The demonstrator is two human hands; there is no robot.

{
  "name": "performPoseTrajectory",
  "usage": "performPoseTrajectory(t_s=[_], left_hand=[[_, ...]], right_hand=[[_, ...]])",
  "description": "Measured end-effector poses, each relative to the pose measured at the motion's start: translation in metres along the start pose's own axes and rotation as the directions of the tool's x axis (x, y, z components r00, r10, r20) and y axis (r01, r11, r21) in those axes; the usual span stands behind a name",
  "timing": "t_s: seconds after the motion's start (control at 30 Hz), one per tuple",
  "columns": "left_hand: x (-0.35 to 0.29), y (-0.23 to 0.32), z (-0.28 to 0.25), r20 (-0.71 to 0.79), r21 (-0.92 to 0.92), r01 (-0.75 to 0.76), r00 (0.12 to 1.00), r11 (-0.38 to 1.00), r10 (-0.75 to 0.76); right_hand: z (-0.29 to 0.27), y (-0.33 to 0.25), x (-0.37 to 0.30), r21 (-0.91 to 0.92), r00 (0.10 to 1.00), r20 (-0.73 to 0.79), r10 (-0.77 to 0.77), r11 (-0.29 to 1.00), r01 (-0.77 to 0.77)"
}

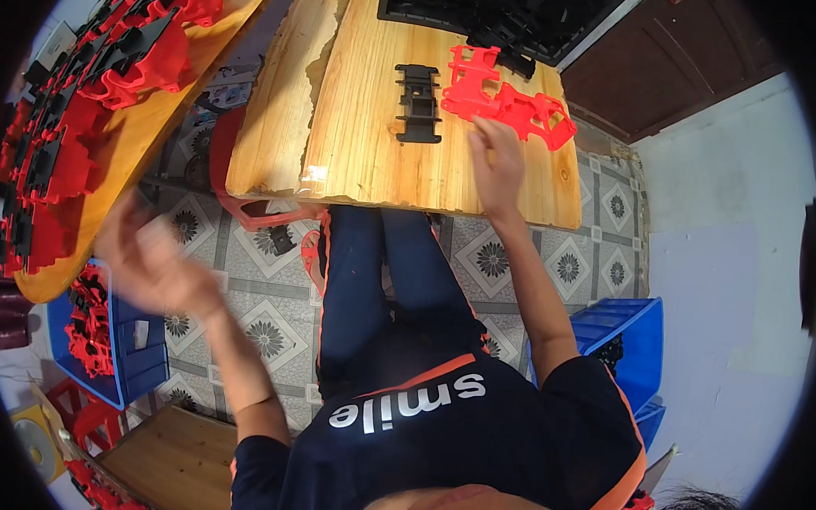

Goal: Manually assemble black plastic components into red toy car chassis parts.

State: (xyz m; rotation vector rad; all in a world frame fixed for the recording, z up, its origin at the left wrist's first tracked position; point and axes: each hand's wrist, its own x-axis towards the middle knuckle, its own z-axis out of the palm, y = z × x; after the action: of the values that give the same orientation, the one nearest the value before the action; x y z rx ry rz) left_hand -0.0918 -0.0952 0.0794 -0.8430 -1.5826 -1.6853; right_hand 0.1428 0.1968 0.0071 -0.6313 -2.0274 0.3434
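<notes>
On the wooden table lies a flat black plastic part. To its right sit red plastic parts. My right hand rests on the table with its fingertips touching the near edge of the red parts. My left hand is blurred in the air at the left, fingers apart, holding nothing, near the edge of a long wooden board stacked with several red and black parts.
A black tray of parts stands at the table's far edge. A blue crate with red parts sits on the tiled floor at the left, another blue crate at the right. A red stool stands under the table.
</notes>
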Motion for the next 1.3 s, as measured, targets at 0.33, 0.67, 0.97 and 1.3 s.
performPoseTrajectory(t_s=[0.33, 0.67, 0.97, 1.3], left_hand=[[-0.103, -0.006, 0.165, 0.555, 0.016, 0.432, 0.747, 0.902, -0.367], [-0.083, 0.033, 0.205, 0.739, -0.187, 0.790, 0.505, 0.584, -0.446], [-0.130, 0.019, 0.056, 0.610, -0.388, 0.902, 0.406, 0.190, -0.680], [-0.132, 0.026, 0.009, 0.518, -0.466, 0.877, 0.379, 0.118, -0.767]], right_hand=[[0.023, 0.018, 0.061, -0.434, 0.981, 0.107, -0.165, 0.880, 0.195], [-0.014, -0.023, 0.036, -0.095, 0.880, 0.160, -0.448, 0.880, 0.465], [0.043, -0.007, 0.055, 0.298, 0.934, 0.259, -0.246, 0.940, 0.165], [0.090, 0.006, 0.047, 0.682, 0.879, 0.406, 0.250, 0.557, -0.474]])
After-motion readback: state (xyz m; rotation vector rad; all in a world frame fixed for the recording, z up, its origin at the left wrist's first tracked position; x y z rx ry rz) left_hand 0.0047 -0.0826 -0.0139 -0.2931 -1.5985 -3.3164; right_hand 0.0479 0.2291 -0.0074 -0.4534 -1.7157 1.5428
